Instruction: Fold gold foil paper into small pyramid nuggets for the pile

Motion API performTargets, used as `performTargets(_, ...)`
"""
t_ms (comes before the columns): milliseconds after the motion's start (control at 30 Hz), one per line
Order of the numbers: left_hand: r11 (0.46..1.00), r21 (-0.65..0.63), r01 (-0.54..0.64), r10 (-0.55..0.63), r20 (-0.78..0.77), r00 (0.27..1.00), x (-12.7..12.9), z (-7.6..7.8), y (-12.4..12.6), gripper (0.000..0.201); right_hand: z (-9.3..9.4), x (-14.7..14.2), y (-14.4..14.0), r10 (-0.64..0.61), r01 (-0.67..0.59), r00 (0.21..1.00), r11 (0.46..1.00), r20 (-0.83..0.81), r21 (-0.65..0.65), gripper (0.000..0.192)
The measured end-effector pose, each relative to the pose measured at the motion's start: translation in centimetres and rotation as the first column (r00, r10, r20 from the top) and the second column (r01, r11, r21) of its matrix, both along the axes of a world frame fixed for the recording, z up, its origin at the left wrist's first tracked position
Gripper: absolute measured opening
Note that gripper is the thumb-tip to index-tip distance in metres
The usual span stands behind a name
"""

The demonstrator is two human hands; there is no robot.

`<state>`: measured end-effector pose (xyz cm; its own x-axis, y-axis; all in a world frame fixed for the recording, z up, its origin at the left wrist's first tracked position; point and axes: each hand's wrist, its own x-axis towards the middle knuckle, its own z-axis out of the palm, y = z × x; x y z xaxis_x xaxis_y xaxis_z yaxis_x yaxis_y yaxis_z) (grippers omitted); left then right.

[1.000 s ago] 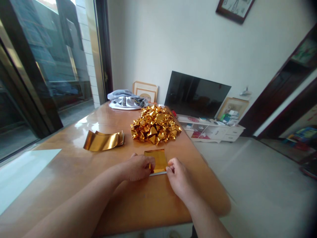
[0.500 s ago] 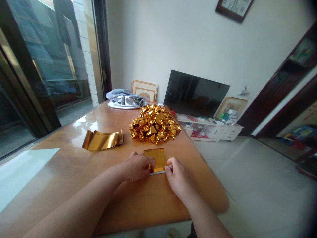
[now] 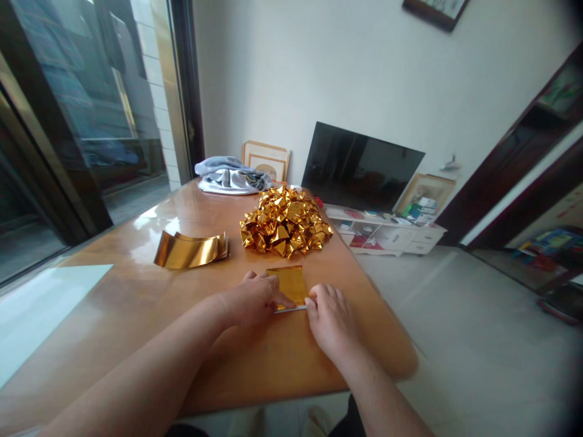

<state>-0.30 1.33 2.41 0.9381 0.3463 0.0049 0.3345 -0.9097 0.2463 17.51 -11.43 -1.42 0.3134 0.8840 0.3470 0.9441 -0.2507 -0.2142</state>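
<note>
A small gold foil sheet (image 3: 291, 283) lies flat on the wooden table (image 3: 136, 303) in front of me. My left hand (image 3: 252, 300) presses on its near left part, fingers stretched across the foil. My right hand (image 3: 330, 318) pinches the sheet's near right corner. Behind the sheet sits a heap of folded gold foil pieces (image 3: 285, 221). To the left lies a curled stack of gold foil sheets (image 3: 191, 250).
A grey bundle of cloth (image 3: 230, 176) lies at the table's far end. A white sheet (image 3: 40, 303) covers the table's left side. Beyond stand a black TV (image 3: 359, 170) on a low white cabinet (image 3: 392, 233), picture frames, and a glass door at left.
My left fingers have stretched further across the foil sheet. My right hand stays at its near right corner. The view has shifted slightly.
</note>
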Motion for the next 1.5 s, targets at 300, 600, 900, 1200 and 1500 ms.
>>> performTargets(300, 0.999, -0.030, -0.010, 0.010, -0.026, 1.000, 0.2, 0.1, 0.1, 0.054, 0.4, 0.5, -0.5, -0.065, 0.067, 0.997, 0.997, 0.051, -0.039, 0.007)
performTargets(600, 0.995, -0.092, -0.022, 0.022, -0.003, 1.000, 0.3, -0.2, 0.3, 0.049, 1.3, -1.7, -3.0, 0.122, -0.108, 0.983, 0.988, 0.136, -0.110, 0.029)
performTargets(900, 0.994, -0.107, -0.030, 0.029, -0.011, 1.000, 0.3, 0.0, 0.3, 0.045, 2.0, -4.2, -3.4, 0.164, -0.138, 0.969, 0.979, 0.187, -0.149, 0.048)
performTargets(1200, 0.988, -0.147, -0.037, 0.035, -0.015, 0.999, 0.5, -0.5, 0.8, 0.048, 2.5, -5.4, -3.1, 0.167, -0.142, 0.970, 0.979, 0.179, -0.145, 0.045)
performTargets(1500, 0.977, -0.209, -0.028, 0.022, -0.030, 0.999, 0.6, -0.2, 1.0, 0.049, 2.5, -6.2, -2.9, 0.148, -0.120, 0.971, 0.981, 0.190, -0.150, 0.048)
